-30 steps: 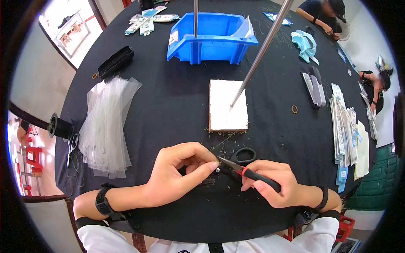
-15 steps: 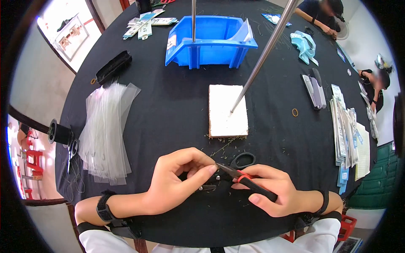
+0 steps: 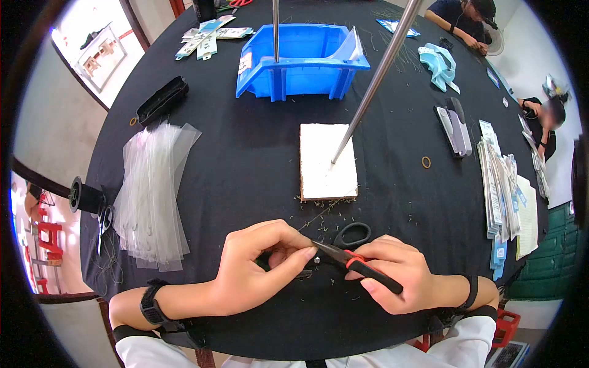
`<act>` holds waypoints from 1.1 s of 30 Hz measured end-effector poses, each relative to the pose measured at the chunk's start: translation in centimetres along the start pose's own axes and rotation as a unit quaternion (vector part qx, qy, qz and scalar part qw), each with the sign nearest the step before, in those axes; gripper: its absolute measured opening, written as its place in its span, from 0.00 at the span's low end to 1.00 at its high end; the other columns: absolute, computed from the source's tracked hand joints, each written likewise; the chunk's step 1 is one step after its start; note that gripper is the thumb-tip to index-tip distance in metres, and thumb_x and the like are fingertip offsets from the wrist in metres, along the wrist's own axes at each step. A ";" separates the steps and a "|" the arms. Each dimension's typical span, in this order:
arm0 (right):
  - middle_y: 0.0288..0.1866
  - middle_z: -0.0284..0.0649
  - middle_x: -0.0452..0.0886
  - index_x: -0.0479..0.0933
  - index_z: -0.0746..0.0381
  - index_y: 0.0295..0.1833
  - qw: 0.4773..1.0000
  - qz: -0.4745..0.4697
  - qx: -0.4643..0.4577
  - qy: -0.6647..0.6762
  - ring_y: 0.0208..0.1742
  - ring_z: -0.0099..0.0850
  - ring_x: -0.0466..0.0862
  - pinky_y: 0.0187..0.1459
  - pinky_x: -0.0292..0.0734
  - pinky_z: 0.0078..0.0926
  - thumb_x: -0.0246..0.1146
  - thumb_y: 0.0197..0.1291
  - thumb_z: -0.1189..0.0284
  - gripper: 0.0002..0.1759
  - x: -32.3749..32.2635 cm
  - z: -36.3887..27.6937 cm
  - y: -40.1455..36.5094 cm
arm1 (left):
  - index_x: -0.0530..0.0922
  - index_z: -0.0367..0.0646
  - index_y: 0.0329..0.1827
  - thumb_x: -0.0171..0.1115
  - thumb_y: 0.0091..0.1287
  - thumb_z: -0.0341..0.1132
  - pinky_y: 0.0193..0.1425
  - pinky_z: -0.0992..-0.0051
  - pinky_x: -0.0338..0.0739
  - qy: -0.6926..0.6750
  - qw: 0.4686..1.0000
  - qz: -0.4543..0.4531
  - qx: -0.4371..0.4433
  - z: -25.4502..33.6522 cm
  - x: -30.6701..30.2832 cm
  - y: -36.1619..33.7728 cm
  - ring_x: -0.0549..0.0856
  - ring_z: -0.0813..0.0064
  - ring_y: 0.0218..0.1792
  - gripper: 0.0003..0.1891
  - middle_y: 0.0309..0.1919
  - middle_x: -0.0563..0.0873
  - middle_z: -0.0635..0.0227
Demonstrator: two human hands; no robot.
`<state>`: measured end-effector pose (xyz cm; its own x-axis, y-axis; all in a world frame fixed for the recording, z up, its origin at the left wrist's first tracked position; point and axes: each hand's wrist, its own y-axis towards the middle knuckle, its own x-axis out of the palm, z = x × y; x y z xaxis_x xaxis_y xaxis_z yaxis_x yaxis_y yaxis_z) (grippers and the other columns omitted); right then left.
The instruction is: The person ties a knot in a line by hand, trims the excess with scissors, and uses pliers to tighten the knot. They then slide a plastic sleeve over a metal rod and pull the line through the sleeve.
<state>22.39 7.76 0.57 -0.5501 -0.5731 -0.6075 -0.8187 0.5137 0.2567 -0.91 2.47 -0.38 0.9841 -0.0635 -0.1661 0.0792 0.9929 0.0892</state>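
Note:
My left hand pinches a thin line that runs up toward the white block. In my right hand are pliers with red and black handles, their pointed jaws at my left fingertips. Whether the jaws are closed on the line is too small to tell. Black-handled scissors lie just behind the pliers, partly covered. A small shiny bead rests below the plier jaws, between my hands. Green bits of line are scattered around the block's front edge.
A metal rod slants up from the block. Behind stands a blue bin. Clear plastic sleeves and a spool lie left; a stapler and packets lie right. Two people sit at the far right.
The view has shifted slightly. The pliers' jaws now appear closer together, and my right hand has turned a little. My left hand keeps its pinch.

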 end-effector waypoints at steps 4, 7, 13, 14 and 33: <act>0.45 0.49 0.80 0.82 0.69 0.38 0.999 0.002 0.027 0.044 0.42 0.37 0.80 0.46 0.73 0.31 0.54 0.58 0.67 0.17 0.0 0.0 0.1 | 0.80 0.36 0.32 0.64 0.56 0.23 0.22 0.84 0.62 0.036 0.998 0.019 0.048 0.0 -0.1 0.1 0.70 0.86 0.19 0.03 0.21 0.78 0.71; 0.46 0.48 0.80 0.82 0.70 0.40 0.996 -0.006 0.044 0.072 0.44 0.37 0.79 0.48 0.72 0.30 0.53 0.60 0.65 0.19 -0.1 -0.1 0.0 | 0.80 0.36 0.32 0.64 0.56 0.23 0.21 0.84 0.61 0.055 0.996 0.023 0.071 0.1 -0.1 0.2 0.70 0.86 0.19 0.03 0.21 0.78 0.71; 0.48 0.49 0.79 0.81 0.71 0.43 0.994 -0.003 0.065 0.093 0.46 0.37 0.78 0.49 0.71 0.30 0.53 0.61 0.64 0.20 -0.1 -0.2 0.0 | 0.78 0.34 0.31 0.63 0.56 0.20 0.24 0.84 0.62 0.070 0.995 0.011 0.070 0.3 -0.2 0.2 0.71 0.85 0.21 0.02 0.23 0.78 0.68; 0.48 0.49 0.78 0.81 0.71 0.44 0.993 0.014 0.068 0.098 0.46 0.37 0.78 0.49 0.71 0.30 0.53 0.61 0.64 0.20 0.2 -0.2 0.0 | 0.78 0.34 0.31 0.63 0.56 0.20 0.24 0.83 0.62 0.072 0.995 0.012 0.071 0.3 -0.2 0.2 0.71 0.85 0.21 0.02 0.23 0.78 0.68; 0.46 0.47 0.80 0.80 0.67 0.42 0.996 0.008 0.040 0.081 0.45 0.38 0.80 0.47 0.71 0.30 0.60 0.57 0.72 0.11 0.0 0.0 0.0 | 0.79 0.36 0.32 0.64 0.56 0.23 0.23 0.83 0.63 0.080 0.994 0.030 0.073 0.3 0.0 0.4 0.71 0.84 0.20 0.02 0.22 0.78 0.69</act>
<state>22.45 7.78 0.57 -0.5879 -0.6567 -0.4724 -0.7973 0.5693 0.2008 -0.87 2.80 -0.04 0.9506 0.0241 -0.3096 0.0545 0.9686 0.2426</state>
